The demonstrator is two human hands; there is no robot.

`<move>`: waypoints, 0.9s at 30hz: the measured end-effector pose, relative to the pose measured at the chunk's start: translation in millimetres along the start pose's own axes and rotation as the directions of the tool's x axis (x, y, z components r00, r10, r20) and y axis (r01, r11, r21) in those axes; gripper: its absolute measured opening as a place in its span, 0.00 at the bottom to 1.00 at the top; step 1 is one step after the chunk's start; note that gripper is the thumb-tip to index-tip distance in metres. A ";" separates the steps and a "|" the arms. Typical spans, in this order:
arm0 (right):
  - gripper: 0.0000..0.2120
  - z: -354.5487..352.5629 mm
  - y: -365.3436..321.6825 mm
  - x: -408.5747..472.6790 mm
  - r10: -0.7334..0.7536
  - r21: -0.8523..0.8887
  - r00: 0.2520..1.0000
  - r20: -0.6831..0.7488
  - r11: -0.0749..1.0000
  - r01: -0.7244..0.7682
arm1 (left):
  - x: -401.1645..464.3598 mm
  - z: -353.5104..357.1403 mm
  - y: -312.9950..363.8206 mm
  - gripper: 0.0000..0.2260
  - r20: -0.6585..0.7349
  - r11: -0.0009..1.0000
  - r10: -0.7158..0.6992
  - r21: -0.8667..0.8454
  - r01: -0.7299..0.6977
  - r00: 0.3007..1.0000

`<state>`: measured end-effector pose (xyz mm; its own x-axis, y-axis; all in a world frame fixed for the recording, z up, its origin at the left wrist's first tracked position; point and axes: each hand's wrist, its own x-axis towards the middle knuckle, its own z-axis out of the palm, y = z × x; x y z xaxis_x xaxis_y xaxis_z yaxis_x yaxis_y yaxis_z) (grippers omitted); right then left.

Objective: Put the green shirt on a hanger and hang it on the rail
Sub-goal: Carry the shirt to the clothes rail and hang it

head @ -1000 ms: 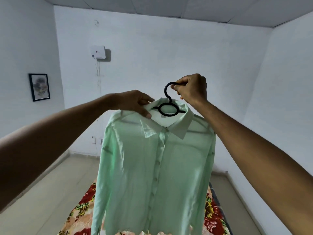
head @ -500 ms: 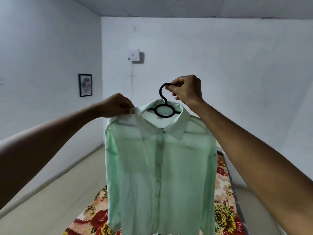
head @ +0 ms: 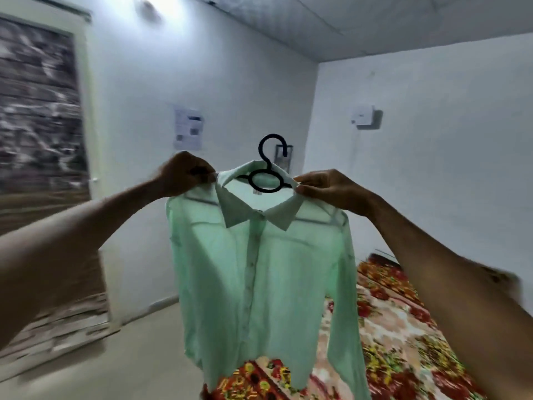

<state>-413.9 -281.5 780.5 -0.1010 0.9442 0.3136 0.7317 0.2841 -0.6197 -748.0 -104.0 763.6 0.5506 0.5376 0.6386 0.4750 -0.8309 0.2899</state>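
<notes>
A pale green shirt (head: 259, 272) hangs buttoned on a black hanger (head: 269, 166), held up in front of me at chest height. The hanger's hook stands free above the collar. My left hand (head: 184, 176) pinches the shirt at its left shoulder beside the collar. My right hand (head: 328, 187) pinches the collar's right edge at the other shoulder. The hanger's arms show faintly through the thin fabric. No rail is in view.
A bed with a red floral cover (head: 398, 321) lies low at the right, behind the shirt. A dark patterned door or panel (head: 37, 116) fills the left wall. Papers (head: 188, 129) and a white box (head: 362, 116) are fixed to the white walls.
My right hand has let go of the hanger's hook and taken the shirt's right shoulder. The view has swung left, bringing the dark panel and the papers into sight.
</notes>
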 end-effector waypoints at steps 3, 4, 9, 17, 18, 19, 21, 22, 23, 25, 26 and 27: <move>0.13 60.4 -44.5 38.2 -0.138 -0.001 0.989 0.057 0.990 0.139 | -67.2 -70.7 -32.7 0.06 -0.024 0.988 -0.045 0.149 0.048 0.999; 0.12 83.5 -61.2 51.0 -0.171 -0.008 0.983 0.071 0.985 0.172 | -92.8 -96.3 -44.0 0.07 -0.019 0.982 -0.069 0.175 0.071 0.997; 0.13 220.7 -169.2 108.9 -0.370 0.010 0.923 0.108 0.929 0.371 | -242.0 -233.4 -85.6 0.07 -0.082 0.946 -0.218 0.226 0.231 0.972; 0.16 445.5 -376.7 140.2 -0.665 0.305 0.737 0.120 0.732 0.610 | -468.6 -426.2 -85.4 0.04 -0.250 0.723 -0.587 0.266 0.637 0.770; 0.17 471.7 -402.8 141.5 -0.682 0.346 0.716 0.150 0.714 0.608 | -494.9 -448.0 -86.3 0.04 -0.281 0.692 -0.607 0.273 0.668 0.743; 0.17 498.5 -431.9 141.5 -0.699 0.362 0.694 0.176 0.701 0.614 | -523.3 -469.7 -85.4 0.04 -0.312 0.669 -0.619 0.271 0.692 0.721; 0.18 526.4 -468.5 137.6 -0.710 0.444 0.673 0.210 0.682 0.581 | -557.3 -490.8 -84.4 0.06 -0.354 0.618 -0.632 0.306 0.724 0.689; 0.17 568.8 -511.7 136.4 -0.746 0.489 0.624 0.233 0.644 0.588 | -598.8 -520.4 -78.7 0.06 -0.418 0.562 -0.654 0.288 0.775 0.630; 0.15 595.8 -537.3 135.8 -0.760 0.519 0.603 0.244 0.627 0.580 | -621.1 -537.1 -75.2 0.04 -0.454 0.525 -0.653 0.304 0.795 0.606; 0.13 631.6 -579.3 129.2 -0.778 0.565 0.579 0.246 0.600 0.566 | -661.0 -561.4 -77.2 0.02 -0.513 0.445 -0.670 0.301 0.844 0.536; 0.13 657.4 -602.4 129.6 -0.797 0.602 0.551 0.246 0.571 0.558 | -681.5 -577.5 -77.3 0.02 -0.538 0.389 -0.686 0.298 0.871 0.490; 0.14 686.5 -632.5 128.9 -0.820 0.611 0.511 0.258 0.548 0.571 | -705.3 -598.2 -79.0 0.03 -0.566 0.334 -0.685 0.314 0.889 0.458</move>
<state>-1352.5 -224.9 718.9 -0.8256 0.2927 0.4824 -0.0684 0.7967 -0.6005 -1584.6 -503.5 716.7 -0.4621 0.7341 0.4976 0.8637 0.2452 0.4404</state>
